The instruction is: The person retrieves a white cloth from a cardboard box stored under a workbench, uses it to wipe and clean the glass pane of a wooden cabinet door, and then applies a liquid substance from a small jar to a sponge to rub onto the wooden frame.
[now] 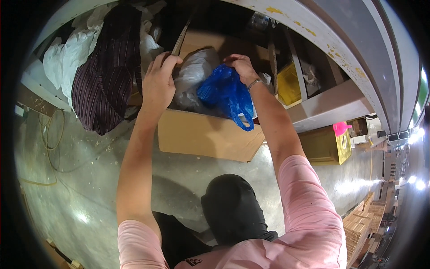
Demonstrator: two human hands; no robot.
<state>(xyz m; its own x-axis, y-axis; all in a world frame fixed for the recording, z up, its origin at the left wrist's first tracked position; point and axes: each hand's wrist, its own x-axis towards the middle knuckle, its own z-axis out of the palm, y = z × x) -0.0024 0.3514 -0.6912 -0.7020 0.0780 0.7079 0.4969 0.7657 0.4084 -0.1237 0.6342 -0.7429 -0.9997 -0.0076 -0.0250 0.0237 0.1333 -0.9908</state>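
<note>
- Cardboard box point(204, 136) is sitting in the opening of a pale metal frame point(329, 104), its near flap hanging over the front toward the person.
- The person's left hand point(160, 80) is closing bent fingers over the box's upright left edge.
- The right hand point(244, 68) is reaching over the box from the other side, its bent fingers touching the top of a blue plastic bag point(226, 94); whether they are pinching it, one cannot tell. A bracelet point(255, 83) is circling that wrist.
- The blue bag is lying crumpled in the box, its loops drooping toward the near flap, and a whitish plastic bag point(197, 67) is resting just to its left.
- Left of the box, a dark striped cloth point(107, 76) is hanging beside white plastic bags point(71, 62).
- To the right, a yellow container point(289, 83) is standing inside the frame, and a gold-coloured tin point(320, 145) is standing on the floor point(179, 179), a bright pink object point(341, 128) sitting on top.
- A thin hose point(48, 143) is curving across the floor at the left.
</note>
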